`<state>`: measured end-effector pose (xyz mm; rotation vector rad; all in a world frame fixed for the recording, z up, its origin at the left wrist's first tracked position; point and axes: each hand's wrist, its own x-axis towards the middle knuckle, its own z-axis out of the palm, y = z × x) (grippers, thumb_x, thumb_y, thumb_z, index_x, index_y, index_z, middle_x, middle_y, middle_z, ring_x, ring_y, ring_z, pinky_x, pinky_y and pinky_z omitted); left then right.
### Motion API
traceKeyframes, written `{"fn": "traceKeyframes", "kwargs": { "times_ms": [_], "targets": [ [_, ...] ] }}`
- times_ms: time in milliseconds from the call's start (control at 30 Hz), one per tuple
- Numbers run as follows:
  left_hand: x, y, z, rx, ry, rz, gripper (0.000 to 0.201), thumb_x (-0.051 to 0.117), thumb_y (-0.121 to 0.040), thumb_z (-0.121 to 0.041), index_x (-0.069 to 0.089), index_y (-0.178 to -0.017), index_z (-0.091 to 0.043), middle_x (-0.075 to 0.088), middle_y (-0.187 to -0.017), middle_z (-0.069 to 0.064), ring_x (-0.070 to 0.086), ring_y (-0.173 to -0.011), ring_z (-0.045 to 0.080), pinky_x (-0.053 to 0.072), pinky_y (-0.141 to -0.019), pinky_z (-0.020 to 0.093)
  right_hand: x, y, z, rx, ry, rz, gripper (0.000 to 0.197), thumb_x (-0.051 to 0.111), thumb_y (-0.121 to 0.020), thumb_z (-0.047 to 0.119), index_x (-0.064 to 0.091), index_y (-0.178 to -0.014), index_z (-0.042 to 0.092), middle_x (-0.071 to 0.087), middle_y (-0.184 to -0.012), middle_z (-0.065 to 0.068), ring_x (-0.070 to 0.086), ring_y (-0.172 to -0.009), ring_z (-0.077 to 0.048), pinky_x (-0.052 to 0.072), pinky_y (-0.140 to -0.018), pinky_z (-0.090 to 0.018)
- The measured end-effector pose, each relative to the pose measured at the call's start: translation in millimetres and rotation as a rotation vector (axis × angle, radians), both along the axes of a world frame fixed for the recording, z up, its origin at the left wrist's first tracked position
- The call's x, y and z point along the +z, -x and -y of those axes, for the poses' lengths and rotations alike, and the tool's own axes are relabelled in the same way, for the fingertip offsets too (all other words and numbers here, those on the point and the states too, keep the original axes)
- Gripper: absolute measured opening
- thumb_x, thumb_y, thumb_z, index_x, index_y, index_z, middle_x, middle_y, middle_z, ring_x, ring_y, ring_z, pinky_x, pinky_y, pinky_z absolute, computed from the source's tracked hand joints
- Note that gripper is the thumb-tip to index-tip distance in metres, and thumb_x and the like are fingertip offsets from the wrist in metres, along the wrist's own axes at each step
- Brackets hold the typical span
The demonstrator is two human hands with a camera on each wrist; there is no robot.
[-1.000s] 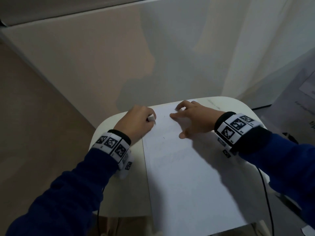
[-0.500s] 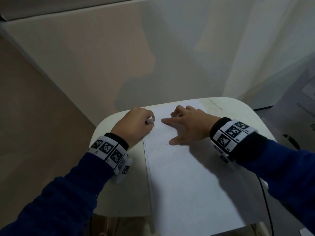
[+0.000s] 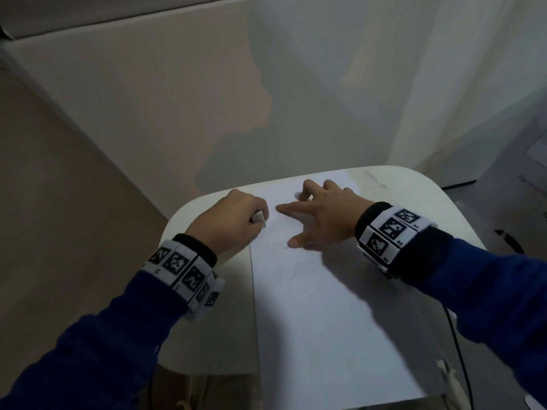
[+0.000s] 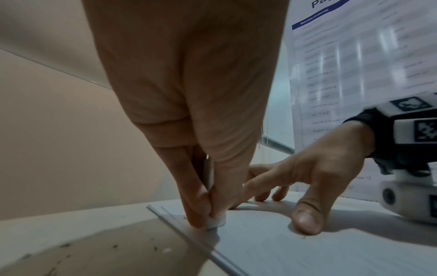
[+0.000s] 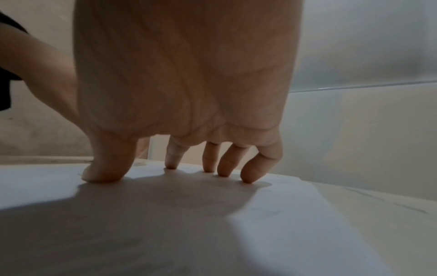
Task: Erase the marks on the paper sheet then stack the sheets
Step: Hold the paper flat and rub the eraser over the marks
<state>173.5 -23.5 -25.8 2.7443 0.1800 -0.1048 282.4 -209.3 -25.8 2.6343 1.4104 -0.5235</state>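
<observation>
A white paper sheet (image 3: 325, 315) lies lengthwise on a small white table (image 3: 207, 335), with another sheet's edge showing under it at the left edge (image 4: 170, 217). My left hand (image 3: 233, 223) pinches a small white eraser (image 3: 260, 218) and presses its tip (image 4: 216, 223) on the sheet near its far left edge. My right hand (image 3: 319, 214) rests on the far part of the sheet with spread fingers, thumb (image 5: 106, 168) and fingertips (image 5: 250, 173) pressing the paper down. Faint pencil marks lie near the thumb (image 3: 286, 247).
Eraser crumbs (image 4: 113, 246) lie on the table left of the sheets. A wall panel (image 3: 266, 99) stands right behind the table. A printed notice (image 4: 354, 65) hangs at the right. A black cable (image 3: 461, 365) runs down past the table's right edge.
My left hand with the eraser has shifted slightly back and forth at the sheet's left edge. My right hand has slid a little left, its index finger stretched out toward the eraser.
</observation>
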Motion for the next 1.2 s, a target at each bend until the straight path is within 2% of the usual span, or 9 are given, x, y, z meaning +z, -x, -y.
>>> {"fn": "traceKeyframes", "kwargs": {
  "times_ms": [67,200,367,533,633,733,933,1100,1200],
  "targets": [
    [0.4,1.3,-0.3,0.004,0.009,-0.001,0.014,0.064,-0.082,-0.009,0.074,-0.087,-0.018,0.068,-0.077,-0.011,0.061,-0.072,0.007,0.045,-0.062,0.024,-0.2,0.9,-0.5,-0.003,0.003,-0.002,0.079,0.044,-0.076,0.085,0.016,-0.145,0.06,0.027,-0.144,0.004,0.034,-0.125,-0.03,0.041,-0.098,-0.047],
    [-0.5,-3.6,-1.2,0.081,-0.023,0.072,0.018,0.059,-0.084,-0.008,0.073,-0.085,-0.019,0.06,-0.07,-0.018,0.057,-0.064,0.002,0.045,-0.059,0.025,0.0,0.9,-2.2,-0.028,0.001,-0.025,0.08,0.047,-0.073,0.085,0.018,-0.144,0.062,0.029,-0.145,0.005,0.033,-0.128,-0.029,0.042,-0.099,-0.048],
    [-1.3,7.7,3.7,0.024,-0.029,0.0,0.016,0.061,-0.08,-0.009,0.072,-0.079,-0.02,0.068,-0.076,-0.011,0.064,-0.072,0.01,0.053,-0.064,0.03,0.8,5.0,-2.2,-0.039,0.013,-0.013,0.079,0.048,-0.075,0.083,0.018,-0.145,0.06,0.028,-0.146,0.005,0.032,-0.13,-0.03,0.041,-0.101,-0.049],
    [0.8,-0.3,1.4,0.125,-0.04,0.048,0.019,0.057,-0.085,-0.01,0.073,-0.083,-0.02,0.069,-0.079,-0.007,0.066,-0.07,0.013,0.057,-0.065,0.033,0.6,5.9,-2.6,-0.046,0.007,-0.018,0.078,0.047,-0.076,0.083,0.019,-0.145,0.06,0.029,-0.145,0.004,0.031,-0.131,-0.03,0.041,-0.101,-0.05],
    [1.9,3.1,6.6,0.104,-0.056,0.029,0.02,0.056,-0.084,-0.009,0.074,-0.082,-0.018,0.067,-0.078,-0.007,0.064,-0.07,0.015,0.053,-0.063,0.03,0.2,5.5,-2.6,-0.05,0.002,-0.022,0.078,0.049,-0.076,0.082,0.02,-0.144,0.06,0.028,-0.145,0.004,0.03,-0.131,-0.031,0.041,-0.102,-0.05],
    [3.2,16.4,14.9,0.054,-0.084,-0.009,0.017,0.061,-0.081,-0.011,0.074,-0.081,-0.021,0.067,-0.077,-0.009,0.062,-0.072,0.01,0.05,-0.063,0.027,-1.8,4.3,-0.7,-0.043,-0.008,-0.02,0.077,0.048,-0.076,0.082,0.02,-0.145,0.059,0.029,-0.145,0.004,0.03,-0.131,-0.031,0.04,-0.101,-0.05],
    [5.7,2.1,13.4,0.162,-0.045,0.018,0.018,0.058,-0.085,-0.01,0.074,-0.085,-0.018,0.068,-0.08,-0.006,0.065,-0.074,0.014,0.054,-0.067,0.031,-1.9,3.5,-0.5,-0.021,-0.016,-0.015,0.077,0.045,-0.077,0.083,0.019,-0.145,0.058,0.029,-0.144,0.003,0.032,-0.129,-0.031,0.039,-0.098,-0.048],
    [5.0,11.9,23.0,0.119,-0.087,-0.024,0.022,0.054,-0.083,-0.008,0.074,-0.081,-0.018,0.062,-0.072,-0.009,0.061,-0.068,0.012,0.044,-0.058,0.024,0.2,4.8,-0.6,-0.017,-0.01,-0.017,0.074,0.046,-0.078,0.082,0.021,-0.144,0.058,0.03,-0.143,0.002,0.033,-0.128,-0.032,0.04,-0.099,-0.05],
    [6.8,5.1,17.4,0.136,-0.067,-0.019,0.022,0.055,-0.084,-0.01,0.074,-0.08,-0.019,0.066,-0.075,-0.008,0.063,-0.068,0.012,0.053,-0.061,0.028,1.5,5.2,-0.8,-0.028,-0.015,-0.027,0.076,0.048,-0.077,0.082,0.022,-0.144,0.058,0.03,-0.143,0.003,0.033,-0.128,-0.031,0.04,-0.098,-0.049]
  ]
}}
